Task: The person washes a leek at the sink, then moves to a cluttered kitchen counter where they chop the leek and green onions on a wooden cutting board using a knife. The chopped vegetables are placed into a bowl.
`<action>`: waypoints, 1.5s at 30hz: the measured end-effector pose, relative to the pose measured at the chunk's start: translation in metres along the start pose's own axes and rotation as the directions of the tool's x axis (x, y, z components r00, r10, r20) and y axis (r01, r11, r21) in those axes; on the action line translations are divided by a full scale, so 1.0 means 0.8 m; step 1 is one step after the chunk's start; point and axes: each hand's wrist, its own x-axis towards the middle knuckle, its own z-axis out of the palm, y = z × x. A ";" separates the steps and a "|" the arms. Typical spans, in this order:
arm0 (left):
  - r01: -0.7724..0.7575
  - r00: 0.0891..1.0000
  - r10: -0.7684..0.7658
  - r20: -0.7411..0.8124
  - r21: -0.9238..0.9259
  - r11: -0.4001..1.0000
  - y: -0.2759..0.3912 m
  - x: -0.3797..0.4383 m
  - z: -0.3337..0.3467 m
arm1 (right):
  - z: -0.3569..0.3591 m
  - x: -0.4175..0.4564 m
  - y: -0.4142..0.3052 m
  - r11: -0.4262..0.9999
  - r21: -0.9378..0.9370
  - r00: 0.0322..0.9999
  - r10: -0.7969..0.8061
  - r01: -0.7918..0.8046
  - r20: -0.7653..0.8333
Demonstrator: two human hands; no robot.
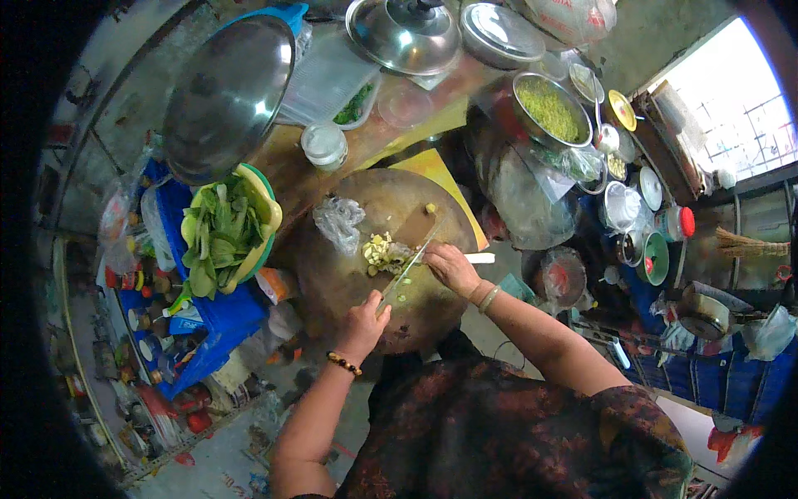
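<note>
A kitchen knife (408, 268) is gripped by my left hand (365, 324), its blade slanting up and right over a round wooden chopping board (349, 312). My right hand (452, 268) is closed on a pale stalk (480, 257), whose white end sticks out to the right; the fingertips are beside the blade. Chopped pale-yellow and green pieces (379, 251) lie heaped left of the blade, with a few bits of green below. A crumpled clear plastic bag (340, 223) rests on the board's left part, and one small yellowish piece (430, 208) near its far edge.
Leafy greens (224, 249) fill a yellow basin (274, 215) at left. Behind the board stand a clear jar (324, 146), a plastic tray (324, 81) and a lidded steel pot (405, 37). A steel bowl of chopped yellow-green food (548, 109) and other dishes are at right.
</note>
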 end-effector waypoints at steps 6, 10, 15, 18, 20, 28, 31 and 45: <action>0.057 0.998 -0.057 -0.004 0.095 0.994 -0.016 0.011 0.028 | 0.001 0.001 -0.003 1.000 0.007 0.999 -0.026 0.026 -0.023; 0.006 0.998 -0.002 -0.057 0.080 0.997 -0.020 0.010 0.031 | -0.005 -0.003 -0.002 1.000 -0.003 1.000 0.000 0.000 -0.003; -0.016 1.000 0.016 0.002 -0.001 1.000 0.018 0.000 -0.009 | 0.010 -0.009 0.012 1.000 0.004 0.999 0.013 -0.013 -0.036; 0.057 0.998 -0.058 0.019 0.086 0.995 0.000 0.008 0.018 | 0.006 -0.006 0.008 1.000 0.012 0.999 -0.008 0.009 -0.050; 0.040 0.998 -0.035 -0.052 0.102 0.994 -0.020 0.007 0.038 | 0.002 -0.003 0.004 1.000 -0.012 0.999 -0.009 0.009 -0.035; 0.024 1.000 -0.025 0.018 0.027 0.999 -0.003 0.000 0.012 | 0.005 -0.007 0.014 1.000 -0.002 1.000 0.019 -0.019 -0.012; 0.046 0.998 -0.049 0.027 0.124 0.991 -0.005 0.011 0.027 | 0.006 -0.006 0.010 1.000 0.015 0.999 0.016 -0.015 -0.034; 0.147 0.981 -0.162 0.105 0.138 0.979 0.008 0.002 0.018 | 0.004 -0.012 0.000 0.998 -0.018 0.997 0.052 -0.053 -0.051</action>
